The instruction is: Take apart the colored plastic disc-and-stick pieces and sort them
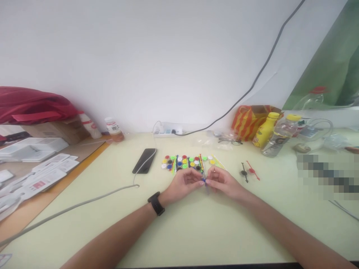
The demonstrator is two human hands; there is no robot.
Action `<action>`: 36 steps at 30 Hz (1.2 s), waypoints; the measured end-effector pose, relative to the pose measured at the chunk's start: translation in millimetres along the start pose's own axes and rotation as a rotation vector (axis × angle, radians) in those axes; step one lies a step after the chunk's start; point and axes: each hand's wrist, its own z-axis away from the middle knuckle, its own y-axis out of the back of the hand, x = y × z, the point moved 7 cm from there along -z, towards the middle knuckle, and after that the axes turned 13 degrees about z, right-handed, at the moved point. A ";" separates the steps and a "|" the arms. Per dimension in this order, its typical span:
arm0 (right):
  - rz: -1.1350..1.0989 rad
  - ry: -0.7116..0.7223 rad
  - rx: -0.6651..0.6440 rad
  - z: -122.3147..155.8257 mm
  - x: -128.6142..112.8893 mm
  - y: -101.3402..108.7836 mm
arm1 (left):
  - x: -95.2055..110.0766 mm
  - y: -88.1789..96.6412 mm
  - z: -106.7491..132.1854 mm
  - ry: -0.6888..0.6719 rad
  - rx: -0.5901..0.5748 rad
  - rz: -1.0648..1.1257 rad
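My left hand [183, 184], with a black watch at its wrist, and my right hand [226, 183] meet over the middle of the table. Thumbs and fingers of both pinch a small blue plastic piece [204, 181] between them. Its exact shape is mostly covered by the fingertips. Just behind the hands lie rows of coloured round discs [184, 161] and thin plastic sticks [201, 161] in several colours. To the right of my right hand rest a black disc with a pointed stick through it [244, 173] and a similar red one [252, 171].
Left of the discs is a black phone [145, 161], with a grey cable [84, 203] running across the table. Bottles [265, 130], a striped bag [244, 121] and glasses [230, 141] stand or lie at the back right. A power strip [168, 129] sits against the wall.
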 end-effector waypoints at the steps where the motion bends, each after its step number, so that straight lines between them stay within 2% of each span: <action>1: 0.001 0.000 -0.008 0.0 0.9 -0.8 | -0.2 -0.6 0.1 0.001 -0.008 -0.001; 5: 0.021 0.002 0.000 0.9 2.5 0.4 | -1.3 -0.8 0.0 0.004 -0.022 0.000; 9: 0.041 -0.001 0.106 1.3 1.9 7.6 | -2.4 1.2 -0.4 0.002 -0.004 -0.006; 12: -0.037 -0.043 0.167 3.7 3.9 14.8 | -4.0 2.2 -0.7 0.007 0.005 -0.022; 14: -0.156 -0.037 0.078 6.1 1.9 13.6 | -5.0 3.7 -1.1 0.007 0.022 -0.034; 17: -0.292 0.057 -0.142 11.7 -10.1 7.9 | -4.8 7.9 -1.6 -0.009 0.072 -0.059; 18: -0.298 0.079 -0.161 12.8 -12.8 8.5 | -4.6 8.7 -1.7 -0.012 0.081 -0.064; 24: -0.066 -0.021 0.047 4.4 0.7 11.3 | -3.1 5.9 -1.7 -0.009 0.050 -0.042; 31: 0.068 -0.003 -0.020 1.2 8.2 -0.8 | -1.8 1.7 -0.7 -0.015 0.001 -0.019; 36: 0.110 0.035 0.080 3.8 -1.4 4.9 | 0.1 1.0 -0.2 -0.012 0.005 -0.023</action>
